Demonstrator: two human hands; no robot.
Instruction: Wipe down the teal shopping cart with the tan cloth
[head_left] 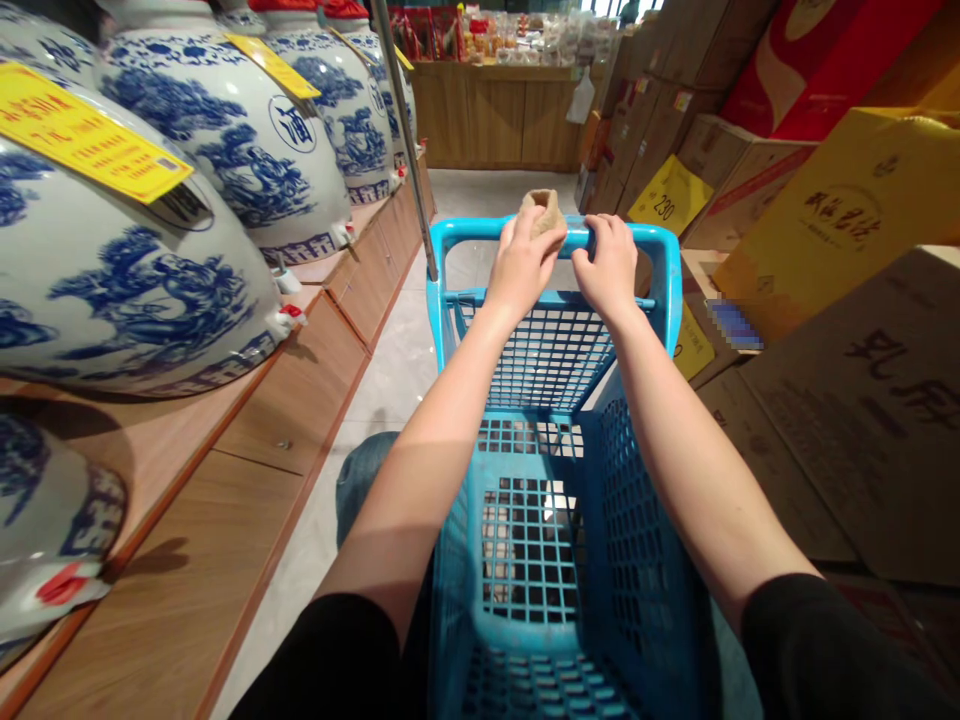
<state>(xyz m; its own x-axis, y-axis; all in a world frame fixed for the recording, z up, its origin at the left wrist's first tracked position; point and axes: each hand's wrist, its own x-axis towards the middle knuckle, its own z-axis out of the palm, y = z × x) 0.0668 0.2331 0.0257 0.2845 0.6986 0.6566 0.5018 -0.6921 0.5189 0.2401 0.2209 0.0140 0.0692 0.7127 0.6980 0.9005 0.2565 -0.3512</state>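
A blue plastic shopping basket (660, 290) stretches away from me down the middle of the view, its mesh bottom showing nothing inside. My left hand (521, 262) is closed on the basket's far top rim and also presses a small tan cloth (545, 208) against it. My right hand (609, 265) grips the same rim just beside the left, fingers curled over the bar.
Large blue-and-white ceramic jars (225, 130) with yellow tags stand on stepped wooden shelves (247, 470) at left. Stacked cardboard boxes (847, 380) fill the right. A metal pole (405, 130) rises by the basket. A tiled aisle leads to a wooden counter (499, 115).
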